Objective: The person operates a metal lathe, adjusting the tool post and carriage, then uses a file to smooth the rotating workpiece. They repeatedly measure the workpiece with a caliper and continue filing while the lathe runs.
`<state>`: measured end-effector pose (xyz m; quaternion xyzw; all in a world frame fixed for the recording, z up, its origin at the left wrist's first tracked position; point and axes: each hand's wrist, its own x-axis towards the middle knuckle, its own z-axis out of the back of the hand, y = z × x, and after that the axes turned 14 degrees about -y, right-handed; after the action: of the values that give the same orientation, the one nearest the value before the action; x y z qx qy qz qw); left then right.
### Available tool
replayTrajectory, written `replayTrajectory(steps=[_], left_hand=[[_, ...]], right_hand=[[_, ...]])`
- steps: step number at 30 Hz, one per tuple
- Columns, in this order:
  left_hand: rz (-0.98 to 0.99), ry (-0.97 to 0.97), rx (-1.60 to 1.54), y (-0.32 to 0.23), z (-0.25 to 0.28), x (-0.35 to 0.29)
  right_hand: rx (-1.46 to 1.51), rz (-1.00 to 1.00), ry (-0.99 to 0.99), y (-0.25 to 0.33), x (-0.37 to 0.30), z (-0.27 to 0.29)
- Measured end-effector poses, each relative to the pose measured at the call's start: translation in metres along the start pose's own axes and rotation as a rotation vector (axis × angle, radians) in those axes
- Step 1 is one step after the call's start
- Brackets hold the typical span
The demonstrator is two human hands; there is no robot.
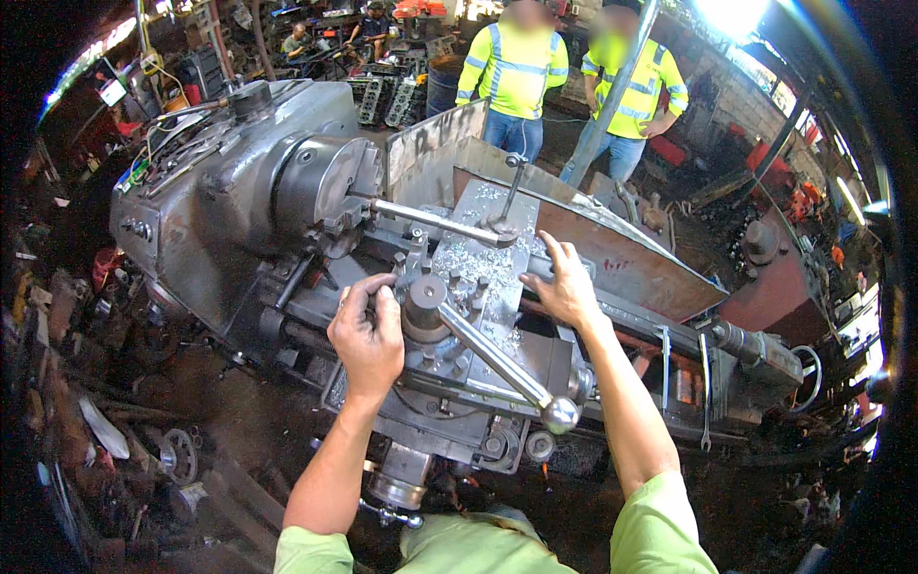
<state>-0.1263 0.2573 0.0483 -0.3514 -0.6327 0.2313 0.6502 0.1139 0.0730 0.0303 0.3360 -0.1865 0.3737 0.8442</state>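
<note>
A metal lathe spreads out before me. Its chuck grips a thin shiny rod that points right over the carriage. My left hand is beside the tool post, fingers loosely curled and thumb apart, with nothing visible in them. A long lever with a ball knob slants from the tool post toward me. My right hand hovers by the right side of the cross slide, fingers spread and empty. Bright metal chips cover the slide, where a thin upright stand rises near the rod's end.
Two people in yellow safety vests stand behind the lathe's metal splash guard. The tailstock sits at the right, with a wrench hanging nearby. Scrap parts and a small wheel litter the left floor.
</note>
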Motion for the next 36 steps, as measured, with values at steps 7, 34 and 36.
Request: replayTrajectory(steps=[7, 34, 36], left_hand=[[-0.038, -0.014, -0.018, 0.0, -0.002, 0.0], [-0.362, 0.986, 0.153, 0.065, -0.115, 0.196], [-0.554, 1.112, 0.151, 0.069, -0.15, 0.187]], right_hand=[[-0.019, -0.076, -0.191, -0.013, -0.079, 0.064], [-0.682, -0.111, -0.206, 0.243, -0.093, 0.09], [-0.718, -0.236, -0.146, 0.248, -0.089, 0.087]])
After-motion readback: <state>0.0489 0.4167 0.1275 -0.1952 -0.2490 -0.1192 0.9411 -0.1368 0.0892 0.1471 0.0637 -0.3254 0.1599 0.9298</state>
